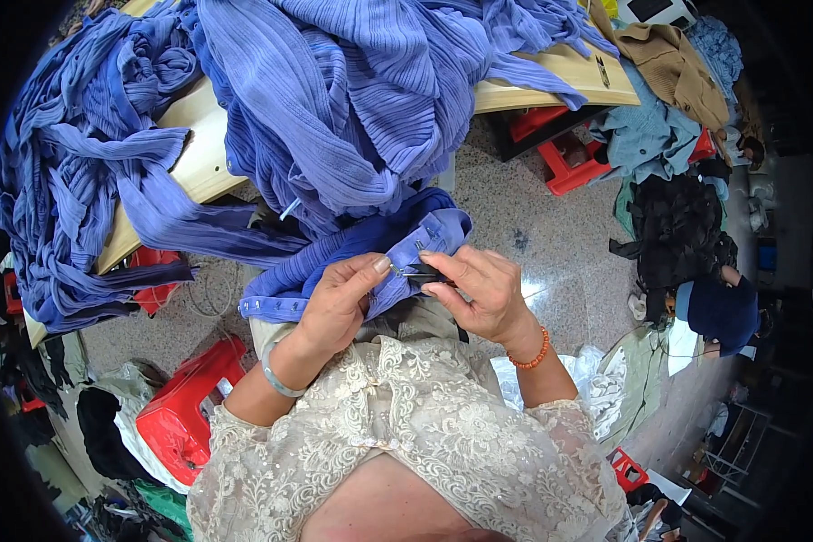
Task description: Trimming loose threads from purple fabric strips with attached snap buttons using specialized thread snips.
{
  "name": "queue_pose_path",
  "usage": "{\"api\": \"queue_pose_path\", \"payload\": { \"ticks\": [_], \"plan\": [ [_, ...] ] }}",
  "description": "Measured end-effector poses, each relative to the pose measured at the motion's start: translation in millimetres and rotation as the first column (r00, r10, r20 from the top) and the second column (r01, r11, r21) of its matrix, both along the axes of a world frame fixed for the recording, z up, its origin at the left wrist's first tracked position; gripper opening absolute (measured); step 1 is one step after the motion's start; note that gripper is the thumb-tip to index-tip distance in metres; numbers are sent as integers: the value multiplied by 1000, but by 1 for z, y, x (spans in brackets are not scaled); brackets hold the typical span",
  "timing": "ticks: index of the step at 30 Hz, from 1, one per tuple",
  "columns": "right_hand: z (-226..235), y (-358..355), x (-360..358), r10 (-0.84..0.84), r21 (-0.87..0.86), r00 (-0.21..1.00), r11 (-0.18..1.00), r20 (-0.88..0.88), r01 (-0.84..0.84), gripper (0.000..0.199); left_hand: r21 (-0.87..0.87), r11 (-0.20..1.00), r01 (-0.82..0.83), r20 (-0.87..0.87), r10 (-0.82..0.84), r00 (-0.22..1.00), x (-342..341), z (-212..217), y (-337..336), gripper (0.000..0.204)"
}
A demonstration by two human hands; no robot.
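A blue ribbed garment (334, 271) lies across my lap, with a lighter strip along its edge that carries small fittings. My left hand (341, 303) pinches this edge between thumb and fingertips. My right hand (481, 287) is closed round a small black-handled tool (420, 277), whose thin metal tip points at my left fingertips. Its exact kind is partly hidden by my fingers. Both hands meet over the strip, almost touching.
Heaps of blue ribbed garments (334, 99) cover the pale wooden table (200, 135) ahead and hang over its edge. A red stool (181, 415) stands at lower left. Black clothes (673, 221) and light-blue clothes (646, 135) lie at right. A person in dark clothing (723, 312) is at far right.
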State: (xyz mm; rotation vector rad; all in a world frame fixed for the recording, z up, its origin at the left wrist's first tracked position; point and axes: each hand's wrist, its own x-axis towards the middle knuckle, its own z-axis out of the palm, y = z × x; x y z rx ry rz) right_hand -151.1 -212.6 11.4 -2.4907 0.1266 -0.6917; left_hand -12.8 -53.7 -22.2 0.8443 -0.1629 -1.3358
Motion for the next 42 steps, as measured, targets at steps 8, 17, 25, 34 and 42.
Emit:
{"api": "queue_pose_path", "payload": {
  "ticks": [8,17,25,34,42],
  "plan": [
    [-4,-1,-1,8,-79,999,997,33,-6,32,9,1000,3,-2,-3,1000,-1,-6,0,23],
    [-9,4,-5,-99,338,995,938,28,84,31,6,1000,-4,5,4,1000,-1,-1,-3,23],
    [-10,6,-1,-30,226,999,974,13,26,35,10,999,-33,3,32,999,-1,-3,-1,23],
    [-5,7,-1,-27,112,999,993,-29,30,38,-12,1000,-14,28,15,999,-2,-3,-1,24],
    [-12,4,1,-18,52,999,999,36,16,32,11,1000,-1,27,1,1000,-2,-2,-2,24]
  ]
}}
